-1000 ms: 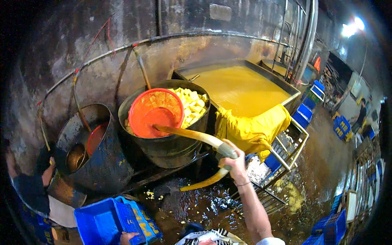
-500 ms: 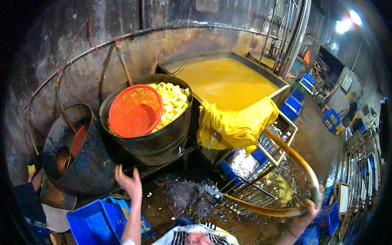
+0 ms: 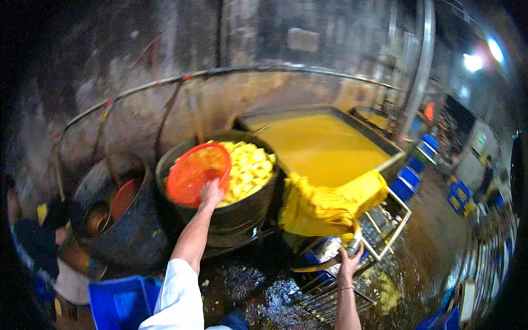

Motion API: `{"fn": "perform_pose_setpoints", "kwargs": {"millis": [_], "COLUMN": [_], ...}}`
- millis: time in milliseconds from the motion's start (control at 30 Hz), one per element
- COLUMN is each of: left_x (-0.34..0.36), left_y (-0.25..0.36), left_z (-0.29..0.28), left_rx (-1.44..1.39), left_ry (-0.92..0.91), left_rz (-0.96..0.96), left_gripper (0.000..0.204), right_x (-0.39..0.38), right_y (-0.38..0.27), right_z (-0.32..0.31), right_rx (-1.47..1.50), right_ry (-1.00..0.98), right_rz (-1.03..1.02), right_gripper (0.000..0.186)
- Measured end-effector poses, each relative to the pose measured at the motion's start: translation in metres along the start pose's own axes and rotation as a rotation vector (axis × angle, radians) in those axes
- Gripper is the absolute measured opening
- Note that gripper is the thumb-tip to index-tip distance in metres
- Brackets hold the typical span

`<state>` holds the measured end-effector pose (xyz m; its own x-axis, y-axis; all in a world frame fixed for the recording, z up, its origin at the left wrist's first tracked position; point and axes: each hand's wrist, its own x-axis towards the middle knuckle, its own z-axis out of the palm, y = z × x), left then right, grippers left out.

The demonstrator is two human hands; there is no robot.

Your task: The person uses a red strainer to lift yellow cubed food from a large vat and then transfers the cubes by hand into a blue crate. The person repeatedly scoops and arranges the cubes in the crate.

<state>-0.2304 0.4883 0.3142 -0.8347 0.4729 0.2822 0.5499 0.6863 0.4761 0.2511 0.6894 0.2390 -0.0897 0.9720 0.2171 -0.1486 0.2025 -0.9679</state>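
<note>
My left hand point(image 3: 212, 194) reaches out and grips the near right rim of an orange-red plastic colander point(image 3: 190, 170). The colander tilts over a large dark metal drum point(image 3: 234, 223), above many yellow blocks point(image 3: 248, 171) that fill it. Motion blur softens my left fingers. At the lower right, my right hand point(image 3: 350, 262) is closed round a brownish hose point(image 3: 322, 268) close to its metallic-looking end. Just beyond that hand, a yellow cloth point(image 3: 330, 203) hangs over the front edge of a wide tank point(image 3: 399, 157) of yellow liquid.
At left stands another dark drum point(image 3: 126, 242) holding a red basin point(image 3: 126, 199) and a brown bowl point(image 3: 97, 219). A blue crate point(image 3: 118, 305) lies near my left arm. Below my right hand are metal bars point(image 3: 324, 300) on a wet floor. A person is in the far right background.
My left hand has moved forward from in front of the drums onto the colander, which now tilts. My right hand has brought the hose left, near the yellow cloth. The view has shifted.
</note>
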Motion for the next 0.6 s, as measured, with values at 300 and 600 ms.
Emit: {"fn": "perform_pose_setpoints", "kwargs": {"millis": [300,600], "left_x": [0.003,-0.029], "left_y": [-0.078,-0.2], "left_z": [-0.191,-0.33], "left_rx": [-0.637,-0.517], "left_ry": [0.376,0.581], "left_rz": [0.152,-0.056], "left_gripper": [0.028,0.031], "right_x": [0.107,0.103], "right_y": [0.116,0.074], "right_z": [-0.022,0.025], "right_rx": [-0.11,-0.925], "right_ry": [-0.251,-0.064], "right_rz": [0.236,-0.19], "right_gripper": [0.087,0.06]}}
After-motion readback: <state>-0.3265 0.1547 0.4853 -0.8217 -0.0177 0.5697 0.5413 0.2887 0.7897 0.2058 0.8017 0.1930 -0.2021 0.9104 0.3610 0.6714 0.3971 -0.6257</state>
